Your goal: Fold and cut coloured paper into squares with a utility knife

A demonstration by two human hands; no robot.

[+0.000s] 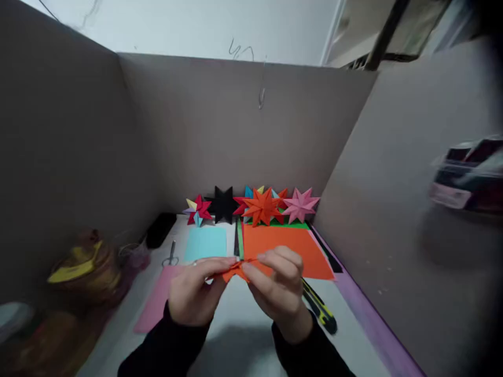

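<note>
Between my two hands is a small piece of folded orange paper (236, 273), held up over the white tabletop. My left hand (195, 293) pinches its left side between thumb and fingers. On the other side, my right hand (280, 283) grips it with thumb and fingertips, covering part of it. Just behind the hands lie a light blue paper sheet (206, 244) and a stack topped by an orange sheet (286, 246). A pink sheet (157, 306) lies beside my left forearm. A yellow-and-black utility knife (320, 309) rests right of my right wrist.
Folded paper stars stand along the back wall, among them a black star (223, 204), an orange star (262, 207) and a pink star (301, 204). Scissors (171, 256) and a black phone-like object (161, 230) lie left. Grey partitions (251, 131) enclose three sides.
</note>
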